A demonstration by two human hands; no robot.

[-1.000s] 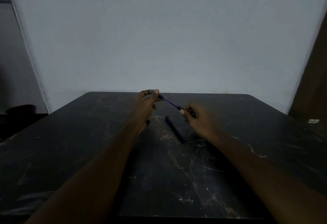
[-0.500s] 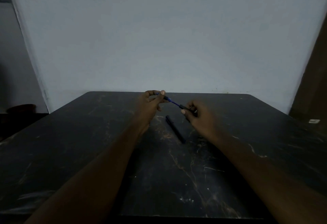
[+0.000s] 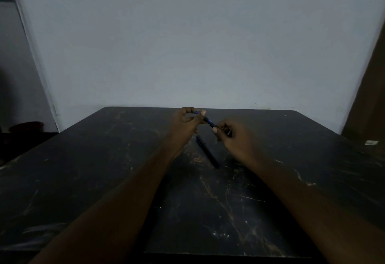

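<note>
Slim blue plastic pen refill (image 3: 208,120): we pinch its ends with left hand (image 3: 185,124) and right hand (image 3: 233,136). The hands have just drawn closer, so assembly is likely advancing. Black plastic pen barrel (image 3: 207,152): lies on dark marbled desk (image 3: 104,170).

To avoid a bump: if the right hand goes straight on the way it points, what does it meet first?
Probably the left hand, pinching the far end of the thin blue pen that the right hand holds; depth is unclear.

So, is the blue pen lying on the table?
No, the left hand and the right hand hold the blue pen above the table.
</note>
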